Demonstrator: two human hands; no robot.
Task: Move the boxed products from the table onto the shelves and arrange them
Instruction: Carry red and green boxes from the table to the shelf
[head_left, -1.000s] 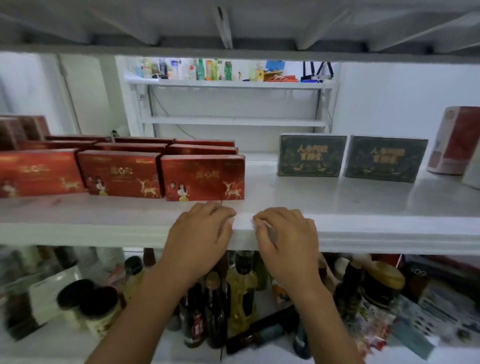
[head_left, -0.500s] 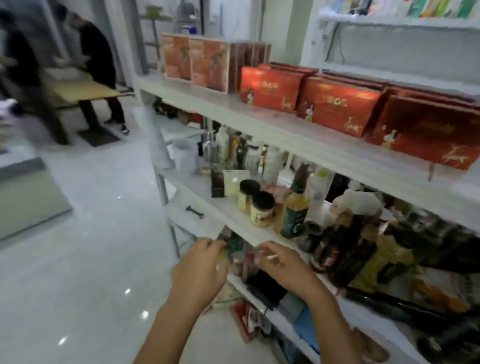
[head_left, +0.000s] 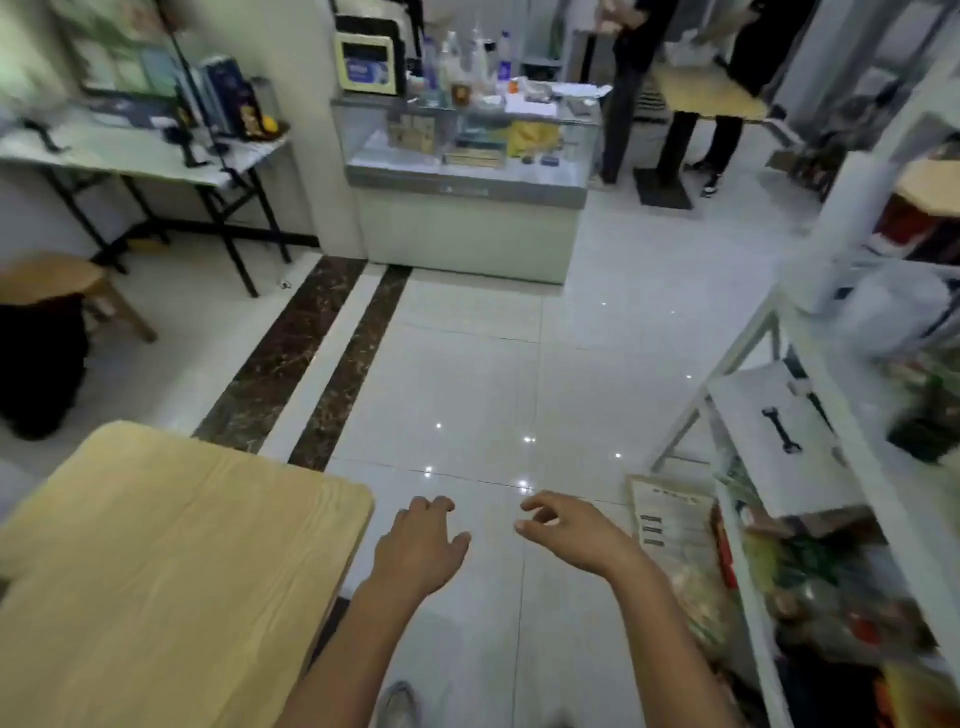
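Observation:
My left hand (head_left: 422, 545) and my right hand (head_left: 569, 527) hang side by side over the white tiled floor, both empty with fingers loosely spread. A light wooden table (head_left: 171, 566) fills the lower left, its top bare in the part I see; my left hand is just past its right edge. The white shelf unit (head_left: 789, 447) runs down the right side, blurred, with bottles and packets on its lower levels. No boxed product shows on the table.
A glass display counter (head_left: 467, 171) stands ahead with bottles on top. A folding table (head_left: 140, 156) with clutter is at the far left, a wooden stool (head_left: 57, 280) below it. Two people stand by a small table (head_left: 706, 96) at the back right.
My view has swung left from the shelf front to the open floor and the wooden table. Both hands left the shelf edge and now hover empty over the floor.

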